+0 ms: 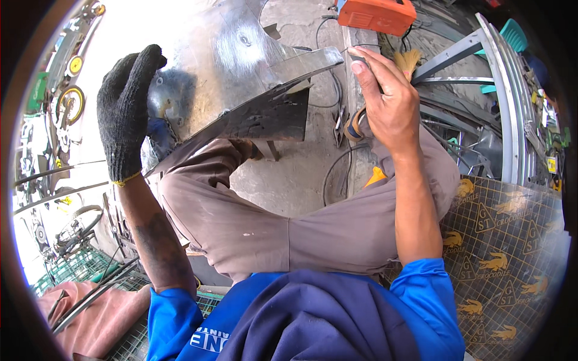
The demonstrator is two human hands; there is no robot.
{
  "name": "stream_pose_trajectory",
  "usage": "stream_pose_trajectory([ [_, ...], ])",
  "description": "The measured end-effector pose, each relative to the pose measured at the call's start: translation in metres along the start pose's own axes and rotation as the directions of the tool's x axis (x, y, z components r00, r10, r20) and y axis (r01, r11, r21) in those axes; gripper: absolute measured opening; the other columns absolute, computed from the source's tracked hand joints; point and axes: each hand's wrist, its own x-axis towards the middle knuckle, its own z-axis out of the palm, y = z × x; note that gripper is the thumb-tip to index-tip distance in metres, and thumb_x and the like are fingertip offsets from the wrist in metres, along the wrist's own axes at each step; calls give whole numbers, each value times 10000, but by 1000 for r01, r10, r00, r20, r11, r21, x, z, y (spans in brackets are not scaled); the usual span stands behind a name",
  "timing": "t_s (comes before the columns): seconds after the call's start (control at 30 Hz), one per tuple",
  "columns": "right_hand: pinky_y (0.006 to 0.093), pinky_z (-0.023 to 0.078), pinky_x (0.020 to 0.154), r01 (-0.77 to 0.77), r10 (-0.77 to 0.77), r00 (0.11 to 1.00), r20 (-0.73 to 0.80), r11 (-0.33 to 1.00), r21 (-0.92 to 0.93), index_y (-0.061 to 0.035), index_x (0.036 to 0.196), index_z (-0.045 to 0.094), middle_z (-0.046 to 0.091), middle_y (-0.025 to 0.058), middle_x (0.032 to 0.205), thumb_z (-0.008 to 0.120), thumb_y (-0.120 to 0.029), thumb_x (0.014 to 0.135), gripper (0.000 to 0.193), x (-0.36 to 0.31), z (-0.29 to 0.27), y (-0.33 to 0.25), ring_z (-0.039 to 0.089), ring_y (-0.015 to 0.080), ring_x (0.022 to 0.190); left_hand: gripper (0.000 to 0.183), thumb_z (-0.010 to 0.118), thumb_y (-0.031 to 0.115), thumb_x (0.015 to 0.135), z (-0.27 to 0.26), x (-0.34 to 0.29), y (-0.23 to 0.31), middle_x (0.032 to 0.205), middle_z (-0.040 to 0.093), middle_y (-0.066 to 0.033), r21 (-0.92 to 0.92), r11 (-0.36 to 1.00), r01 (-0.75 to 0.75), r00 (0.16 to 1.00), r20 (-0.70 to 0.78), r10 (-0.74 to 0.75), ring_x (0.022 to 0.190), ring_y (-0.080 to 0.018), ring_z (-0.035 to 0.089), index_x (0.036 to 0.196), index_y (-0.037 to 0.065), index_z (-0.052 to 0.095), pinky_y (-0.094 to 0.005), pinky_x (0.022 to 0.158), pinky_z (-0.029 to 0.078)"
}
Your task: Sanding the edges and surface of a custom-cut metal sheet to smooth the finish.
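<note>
1. Metal panel [232, 63], silver and partly shiny, lies ahead of the seated person, left of centre; its narrow tip points right.
2. Dark flat piece [265, 117] sits under the panel's near edge, just beyond the person's bent left leg.
3. The 2 hands are well apart, at opposite sides of the panel.
4. Left hand [127, 99], in a black knit glove, is raised at the panel's left side, fingers together and bent; I cannot tell whether it touches the metal.
5. Right hand [388, 99] is bare, just beside the narrow tip, with thumb and fingers bent toward it; I cannot tell whether anything is gripped between them.
6. Beyond the right hand, an orange machine [376, 15] stands near a dark cable.
7. Right of the person are a grey metal frame [512, 114] and a brown patterned board [506, 271].
8. At lower left, pinkish cloth [99, 316] lies on green mesh [129, 340].
</note>
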Motion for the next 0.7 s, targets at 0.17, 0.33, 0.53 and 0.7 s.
stream_pose_trajectory([
  [0.17, 401, 559, 976, 135, -135, 991, 10, 983, -127, -55, 1203, 781, 768, 127, 1182, 736, -189, 992, 254, -3, 7, 9, 708, 334, 1106, 552, 725, 189, 909, 3, -5, 0, 1184, 737, -168, -213, 969, 127, 991, -19, -134, 1059, -334, 743, 1427, 42, 601, -404, 918, 605],
  [0.33, 387, 464, 1010, 183, -223, 974, -43, 883, -432, -127, 1214, 795, 751, -4, 1249, 784, -234, 946, 289, -10, 26, 2, 635, 239, 1160, 410, 620, 106, 988, 2, 9, 5, 1194, 752, -157, -17, 998, 55, 998, -36, -55, 1080, -277, 745, 1394, 62, 647, -378, 944, 600],
  [0.53, 450, 391, 1077, 147, -205, 976, -75, 873, -465, -155, 1284, 775, 733, -55, 1319, 781, -307, 952, 365, -18, 52, -5, 601, 264, 1210, 354, 565, 243, 1086, 2, 24, 10, 1194, 769, -139, -378, 759, 530, 835, 78, -544, 1121, -229, 729, 1332, 41, 719, -356, 998, 563],
  [0.7, 585, 295, 1231, 208, -199, 978, 65, 884, -418, -229, 1454, 672, 602, -41, 1555, 734, -363, 990, 486, -30, 80, -37, 484, 304, 1481, 454, 605, 386, 1064, 3, 32, 11, 1186, 777, -138, -454, 707, 541, 819, 95, -566, 1126, -211, 720, 1304, 25, 740, -347, 995, 547],
])
